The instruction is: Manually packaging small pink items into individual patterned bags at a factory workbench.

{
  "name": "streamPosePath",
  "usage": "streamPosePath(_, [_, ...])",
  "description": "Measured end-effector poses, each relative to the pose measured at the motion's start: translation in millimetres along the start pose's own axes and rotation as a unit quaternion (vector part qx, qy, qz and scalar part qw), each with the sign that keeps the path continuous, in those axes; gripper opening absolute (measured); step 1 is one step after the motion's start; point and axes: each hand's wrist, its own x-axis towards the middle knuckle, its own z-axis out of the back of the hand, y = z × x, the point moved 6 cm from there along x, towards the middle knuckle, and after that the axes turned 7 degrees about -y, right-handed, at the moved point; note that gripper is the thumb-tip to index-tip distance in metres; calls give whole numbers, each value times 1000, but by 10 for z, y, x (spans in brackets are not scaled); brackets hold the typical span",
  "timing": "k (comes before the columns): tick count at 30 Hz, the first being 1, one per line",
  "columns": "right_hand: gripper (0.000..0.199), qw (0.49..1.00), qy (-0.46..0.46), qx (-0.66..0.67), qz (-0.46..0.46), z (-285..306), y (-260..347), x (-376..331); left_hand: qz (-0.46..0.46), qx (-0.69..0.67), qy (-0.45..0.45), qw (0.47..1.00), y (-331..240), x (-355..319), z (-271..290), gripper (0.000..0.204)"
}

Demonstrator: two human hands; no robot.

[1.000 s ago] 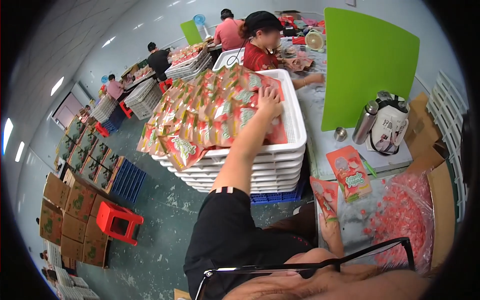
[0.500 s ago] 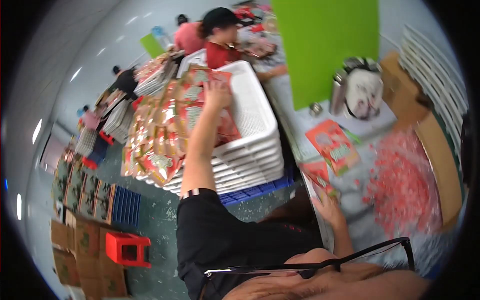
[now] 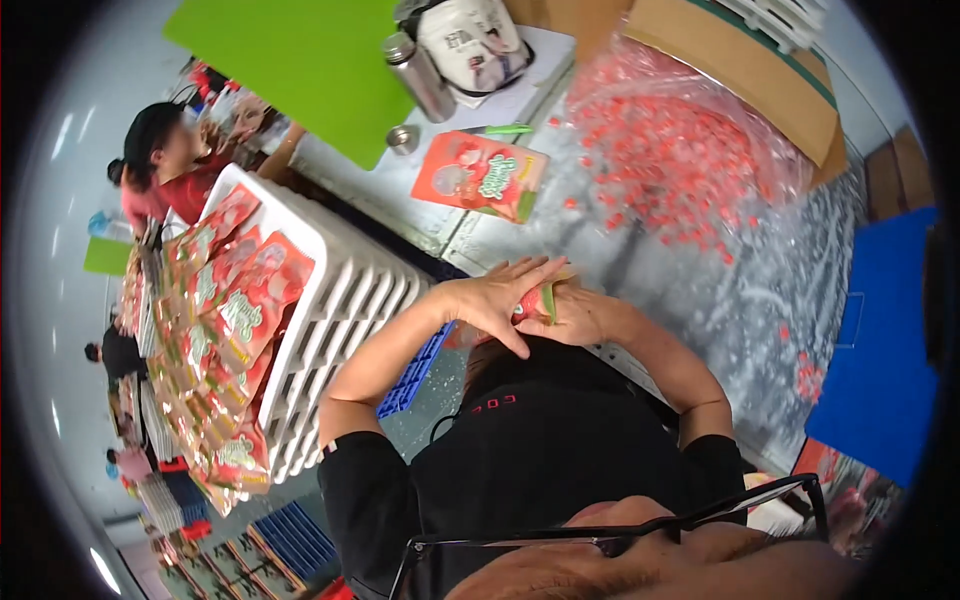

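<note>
My left hand (image 3: 500, 300) lies over a red and green pouch (image 3: 535, 303) near the table's front edge, close to my body. Its fingers are stretched out, with the thumb spread away from them. Wrapped round the right side of that pouch, my right hand (image 3: 580, 315) is closed on it. Most of the pouch is hidden behind the two hands. Another printed red pouch (image 3: 480, 175) rests flat on the table farther off. A heap of small red wrapped pieces (image 3: 670, 160) spreads over the table to the right, partly inside a clear plastic bag.
At left, stacked white trays (image 3: 340, 310) carry many filled pouches (image 3: 225, 330). A steel flask (image 3: 418, 78), its cup (image 3: 403, 139) and a white bag (image 3: 473, 50) stand at the back. A cardboard box (image 3: 730, 65) and a blue panel (image 3: 880, 340) are on the right. A co-worker (image 3: 165, 165) sits beyond the trays.
My left hand has left the pouches on the trays and come across to the pouch by my right hand. The view has turned right toward the table.
</note>
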Motion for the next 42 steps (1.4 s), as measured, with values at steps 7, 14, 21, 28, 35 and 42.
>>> streamPosePath(7, [27, 973, -195, -40, 117, 275, -338, -276, 2, -254, -63, 965, 81, 104, -244, 111])
streamPosePath(14, [40, 792, -423, -436, -54, 789, -1344, -102, 74, -367, -278, 885, 327, -226, -142, 97])
streamPosePath(21, [49, 878, -333, -335, -78, 560, -1699, -561, 96, -387, -321, 859, 411, -339, -126, 98])
streamPosePath(28, [55, 821, -504, 250, -95, 804, -1802, -1160, 108, -417, -290, 855, 443, -252, -198, 96])
streamPosePath(35, [50, 838, -497, -171, -146, 749, -1626, -1033, 79, -396, -328, 854, 454, -361, -144, 98])
streamPosePath(42, [53, 789, -426, -378, -230, 732, -1565, -806, 87, -443, -334, 827, 441, -427, -118, 98])
